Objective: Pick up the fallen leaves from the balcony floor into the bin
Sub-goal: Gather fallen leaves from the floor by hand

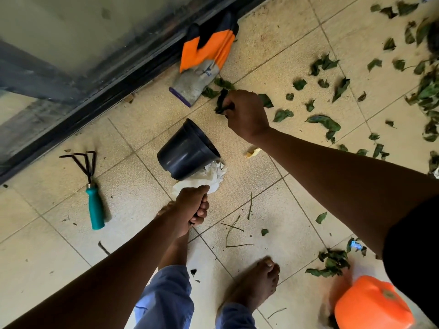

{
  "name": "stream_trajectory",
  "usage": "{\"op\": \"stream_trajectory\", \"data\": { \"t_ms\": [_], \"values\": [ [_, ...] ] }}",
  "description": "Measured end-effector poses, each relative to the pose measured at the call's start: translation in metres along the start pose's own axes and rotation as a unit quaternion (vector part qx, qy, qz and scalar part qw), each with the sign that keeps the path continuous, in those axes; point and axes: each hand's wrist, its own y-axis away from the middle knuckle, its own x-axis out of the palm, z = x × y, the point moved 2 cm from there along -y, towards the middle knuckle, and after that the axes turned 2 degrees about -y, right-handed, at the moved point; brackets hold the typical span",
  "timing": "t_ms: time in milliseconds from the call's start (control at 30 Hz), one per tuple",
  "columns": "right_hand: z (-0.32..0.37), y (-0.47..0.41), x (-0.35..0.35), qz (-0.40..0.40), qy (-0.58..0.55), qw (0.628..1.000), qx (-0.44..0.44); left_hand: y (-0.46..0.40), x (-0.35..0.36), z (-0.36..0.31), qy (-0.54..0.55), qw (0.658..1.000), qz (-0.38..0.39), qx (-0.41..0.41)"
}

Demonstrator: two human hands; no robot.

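Bare feet [251,283] and blue trousers [166,302] fill the bottom of the frame, with an orange container [373,305] at lower right beside a small heap of leaves. Going up, the left hand [192,207] is curled around a dark handle and a bunch of the white liner [204,179]. It seems to keep the black bin [187,150] tilted, with the mouth toward the lower right, so leaves can go in easily. The left arm reaches straight forward from the lower left.

Above the bin, the right hand [247,112] comes in from the right edge on an extended arm, knuckles up, and its fingers pinch a few dark leaves [222,103] just over the floor [285,32]. Many more fallen leaves [325,122] are scattered over the tiles toward the upper right.

A hand rake [91,191] lies at left, and an orange-grey glove [204,60] rests by the door track [118,77] at the top.
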Motion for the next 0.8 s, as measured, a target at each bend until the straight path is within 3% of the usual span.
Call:
{"op": "stream_trajectory", "data": {
  "t_ms": [167, 367, 533, 800],
  "values": [
    [0.001, -0.002, 0.014, 0.041, 0.085, 0.995, 0.013, 0.001, -0.005, -0.004, -0.007, 1.000, 0.001, 0.015],
    [-0.006, -0.005, 0.015, 0.013, 0.112, 0.993, 0.020, -0.001, -0.015, -0.006, 0.007, 1.000, -0.005, 0.015],
    [0.014, -0.017, 0.014, 0.019, 0.094, 0.994, -0.045, -0.003, -0.021, -0.006, 0.010, 1.000, -0.007, 0.017],
    [0.031, -0.029, 0.033, 0.052, 0.161, 0.980, -0.107, 0.000, -0.027, -0.015, 0.016, 1.000, -0.001, 0.019]
  ]
}}
